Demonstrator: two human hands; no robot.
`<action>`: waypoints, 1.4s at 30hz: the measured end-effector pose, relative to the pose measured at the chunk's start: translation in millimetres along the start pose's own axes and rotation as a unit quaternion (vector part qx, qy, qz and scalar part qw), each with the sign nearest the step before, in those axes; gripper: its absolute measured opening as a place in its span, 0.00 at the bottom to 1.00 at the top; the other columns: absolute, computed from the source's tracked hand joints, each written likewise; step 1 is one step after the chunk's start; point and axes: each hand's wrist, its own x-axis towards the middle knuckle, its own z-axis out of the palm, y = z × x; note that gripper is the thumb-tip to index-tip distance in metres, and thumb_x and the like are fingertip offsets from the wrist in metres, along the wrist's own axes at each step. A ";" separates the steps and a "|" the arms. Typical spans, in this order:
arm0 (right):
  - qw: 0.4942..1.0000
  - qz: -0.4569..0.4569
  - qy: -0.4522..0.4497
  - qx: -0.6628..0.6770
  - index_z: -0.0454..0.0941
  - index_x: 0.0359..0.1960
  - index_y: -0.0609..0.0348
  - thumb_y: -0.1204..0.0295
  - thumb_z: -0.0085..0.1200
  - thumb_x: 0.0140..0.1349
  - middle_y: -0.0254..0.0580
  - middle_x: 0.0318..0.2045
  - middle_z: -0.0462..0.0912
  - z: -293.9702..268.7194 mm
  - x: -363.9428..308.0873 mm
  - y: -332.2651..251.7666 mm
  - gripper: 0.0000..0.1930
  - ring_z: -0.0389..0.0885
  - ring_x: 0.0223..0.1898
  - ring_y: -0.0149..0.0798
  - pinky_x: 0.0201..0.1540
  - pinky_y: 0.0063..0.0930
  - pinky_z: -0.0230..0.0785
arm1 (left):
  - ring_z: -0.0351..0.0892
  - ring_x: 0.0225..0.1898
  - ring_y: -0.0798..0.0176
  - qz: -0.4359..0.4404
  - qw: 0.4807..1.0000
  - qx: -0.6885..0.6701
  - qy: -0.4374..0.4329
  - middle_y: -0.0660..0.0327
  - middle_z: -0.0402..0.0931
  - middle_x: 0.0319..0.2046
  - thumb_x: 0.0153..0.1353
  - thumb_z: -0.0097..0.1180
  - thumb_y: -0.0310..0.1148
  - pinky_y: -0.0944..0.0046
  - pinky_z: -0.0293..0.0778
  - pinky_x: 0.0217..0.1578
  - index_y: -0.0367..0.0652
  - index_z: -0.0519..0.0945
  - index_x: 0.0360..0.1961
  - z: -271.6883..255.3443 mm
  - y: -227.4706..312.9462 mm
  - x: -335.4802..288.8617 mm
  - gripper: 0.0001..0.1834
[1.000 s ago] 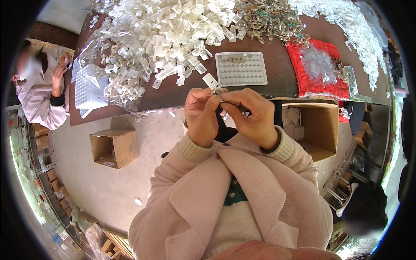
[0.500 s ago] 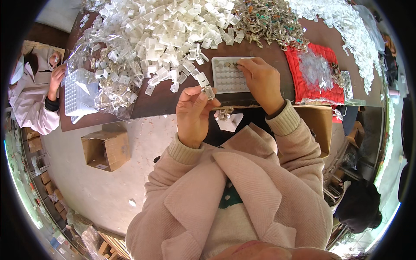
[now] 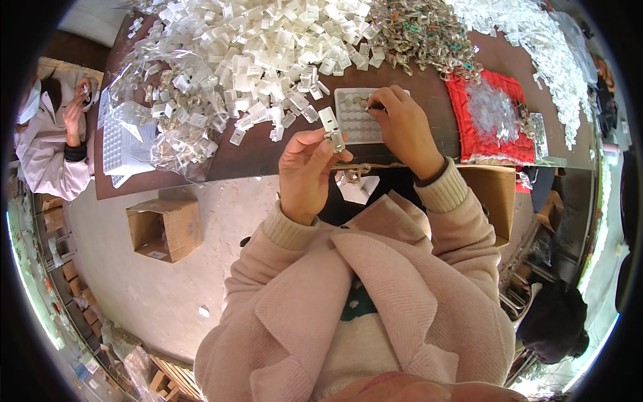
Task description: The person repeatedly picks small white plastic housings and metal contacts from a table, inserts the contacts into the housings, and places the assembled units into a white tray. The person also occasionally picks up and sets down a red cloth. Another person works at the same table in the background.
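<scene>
My left hand [image 3: 305, 177] pinches a small white plastic case [image 3: 329, 120] between thumb and fingers, just left of the tray. The case looks unfolded, one part standing above the fingertips and the other between them. Over a shallow white tray [image 3: 339, 119], my right hand [image 3: 410, 130] has its thumb and index finger drawn together. A tiny dark thing shows at those fingertips, too small to name. Rows of small round pieces [image 3: 358, 125] fill the tray's wells; some in the far rows look darker. My right hand hides part of the tray.
White plastic cases [image 3: 268, 50] are heaped behind my left hand. Beyond the tray lies a pile of small metallic and clear pieces [image 3: 418, 33]. A red cloth [image 3: 462, 120] bears clear plastic bits. At far left sits another person [image 3: 53, 147], near stacked white trays [image 3: 120, 157].
My left hand has lifted the case slightly, and it stands more upright. My right fingertips have shifted a little toward me over the tray. The other person's hands have drawn away from the stacked trays.
</scene>
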 end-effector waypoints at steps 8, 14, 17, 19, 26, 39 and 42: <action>0.988 -0.058 0.071 0.122 0.77 0.38 0.62 0.81 0.60 0.59 0.46 0.34 0.79 -13.1 -24.3 -44.5 0.07 0.79 0.31 0.47 0.33 0.32 0.72 | 0.85 0.39 0.58 0.033 0.999 0.036 0.003 0.53 0.83 0.43 0.68 0.55 0.23 0.57 0.83 0.44 0.41 0.77 0.48 6.0 -8.9 1.6 0.08; 0.986 0.010 0.092 0.139 0.78 0.39 0.60 0.79 0.60 0.60 0.49 0.33 0.80 -2.0 -24.3 -23.5 0.07 0.81 0.31 0.54 0.33 0.39 0.73 | 0.85 0.39 0.58 0.049 0.996 0.064 0.043 0.50 0.83 0.44 0.68 0.55 0.23 0.57 0.83 0.44 0.41 0.77 0.48 -17.0 -16.6 18.5 0.08; 0.983 0.027 0.099 0.150 0.78 0.39 0.60 0.79 0.60 0.59 0.49 0.34 0.80 -2.8 -26.4 -19.6 0.07 0.81 0.31 0.53 0.33 0.37 0.73 | 0.85 0.40 0.57 0.056 0.997 0.054 0.030 0.48 0.82 0.45 0.68 0.55 0.23 0.57 0.82 0.44 0.42 0.78 0.48 -21.0 -18.2 20.9 0.09; 0.983 0.041 0.097 0.149 0.79 0.38 0.60 0.80 0.60 0.59 0.48 0.34 0.80 -6.5 -27.8 -20.6 0.07 0.81 0.31 0.52 0.33 0.36 0.73 | 0.84 0.40 0.57 0.056 0.996 0.049 0.039 0.48 0.82 0.45 0.68 0.56 0.24 0.56 0.81 0.45 0.43 0.78 0.48 -19.4 -15.1 19.3 0.08; 0.983 -0.086 0.056 0.152 0.81 0.37 0.58 0.81 0.61 0.56 0.44 0.32 0.81 7.7 -32.3 -39.1 0.08 0.81 0.32 0.51 0.32 0.36 0.74 | 0.80 0.37 0.61 0.119 0.992 -0.002 0.042 0.47 0.82 0.44 0.67 0.59 0.29 0.56 0.78 0.42 0.44 0.79 0.46 -20.1 22.8 1.0 0.08; 0.966 -0.225 -0.010 -0.130 0.74 0.28 0.53 0.74 0.54 0.51 0.35 0.27 0.72 48.9 -32.3 -58.8 0.03 0.73 0.36 0.39 0.47 0.35 0.62 | 0.78 0.35 0.61 0.087 0.993 -0.001 0.082 0.47 0.82 0.44 0.67 0.59 0.30 0.56 0.76 0.43 0.44 0.79 0.47 -42.8 33.4 -31.8 0.09; 0.965 -0.220 -0.015 -0.139 0.74 0.30 0.53 0.74 0.54 0.52 0.36 0.27 0.71 50.3 -32.5 -61.1 0.04 0.72 0.35 0.39 0.48 0.35 0.61 | 0.77 0.34 0.62 0.080 0.994 0.002 0.080 0.49 0.82 0.43 0.69 0.56 0.31 0.57 0.75 0.44 0.41 0.78 0.47 -40.8 30.2 -32.3 0.08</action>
